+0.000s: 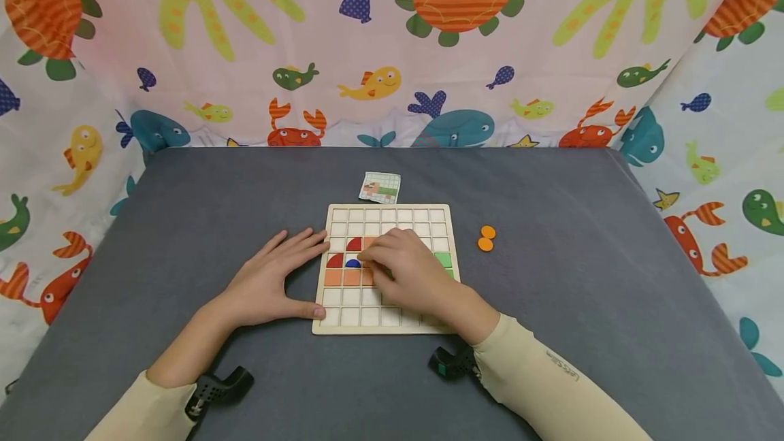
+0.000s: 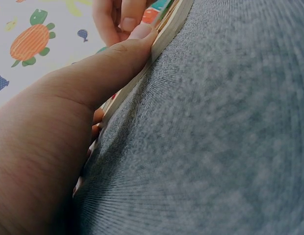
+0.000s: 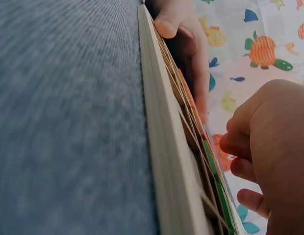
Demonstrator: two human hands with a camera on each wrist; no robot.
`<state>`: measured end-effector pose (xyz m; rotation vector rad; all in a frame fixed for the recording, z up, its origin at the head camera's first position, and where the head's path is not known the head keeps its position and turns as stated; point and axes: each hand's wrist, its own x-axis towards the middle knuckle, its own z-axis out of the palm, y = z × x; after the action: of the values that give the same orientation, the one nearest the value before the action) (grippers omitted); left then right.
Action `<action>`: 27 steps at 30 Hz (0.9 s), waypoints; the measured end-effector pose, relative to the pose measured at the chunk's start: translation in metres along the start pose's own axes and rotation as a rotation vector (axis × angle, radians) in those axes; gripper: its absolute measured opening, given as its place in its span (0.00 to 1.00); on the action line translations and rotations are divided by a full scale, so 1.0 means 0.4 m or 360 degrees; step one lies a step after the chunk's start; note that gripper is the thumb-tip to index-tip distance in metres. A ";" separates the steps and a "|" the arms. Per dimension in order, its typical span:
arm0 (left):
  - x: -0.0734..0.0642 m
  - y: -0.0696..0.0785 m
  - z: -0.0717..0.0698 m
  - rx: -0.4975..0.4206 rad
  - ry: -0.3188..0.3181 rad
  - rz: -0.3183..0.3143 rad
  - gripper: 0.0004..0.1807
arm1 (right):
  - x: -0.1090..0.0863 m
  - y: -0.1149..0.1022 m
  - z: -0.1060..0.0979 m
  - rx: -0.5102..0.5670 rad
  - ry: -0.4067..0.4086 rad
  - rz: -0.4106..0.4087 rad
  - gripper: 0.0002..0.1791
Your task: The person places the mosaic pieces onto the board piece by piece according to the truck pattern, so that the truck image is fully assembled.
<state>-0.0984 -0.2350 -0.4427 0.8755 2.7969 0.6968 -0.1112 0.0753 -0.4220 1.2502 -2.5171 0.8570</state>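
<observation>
A wooden grid board [image 1: 392,329] lies on the table, with red, blue, orange and green tiles in some of its cells. Along its left edge rests my left hand [image 1: 266,284], fingers stretched out and thumb on the frame's lower left corner. My right hand [image 1: 407,271] is over the middle of the board with bent fingers. Its fingertips are at a blue half-round piece [image 1: 352,263], beside a red quarter-round tile [image 1: 335,261]. Whether they pinch anything is hidden. Orange square tiles [image 1: 333,278] fill cells below, and a green tile [image 1: 443,260] shows at the right.
Two orange round pieces [image 1: 486,244] lie on the grey table [image 1: 582,257] to the right of the board. Behind the board is a small printed card [image 1: 380,188] with a coloured grid picture. A curtain [image 1: 343,39] with sea animals hangs past the table's far edge.
</observation>
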 end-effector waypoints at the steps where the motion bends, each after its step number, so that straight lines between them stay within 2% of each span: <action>1: 0.000 -0.001 0.000 0.0003 0.0002 0.0000 0.66 | -0.004 0.001 -0.003 -0.0008 0.0005 -0.0001 0.11; 10: 0.000 0.001 -0.004 0.0006 0.0013 -0.0005 0.67 | -0.049 0.017 -0.046 -0.0094 0.0116 -0.0036 0.10; 21: -0.004 -0.001 -0.002 0.0017 0.0024 0.0009 0.66 | -0.122 0.045 -0.111 -0.0143 0.0146 0.0126 0.10; 27: -0.001 0.000 0.000 0.0026 0.0020 0.0018 0.66 | -0.174 0.074 -0.139 -0.0182 0.0221 0.0173 0.10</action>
<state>-0.0982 -0.2354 -0.4427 0.8935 2.8145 0.6842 -0.0951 0.1677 -0.4181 0.9924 -2.5026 0.7808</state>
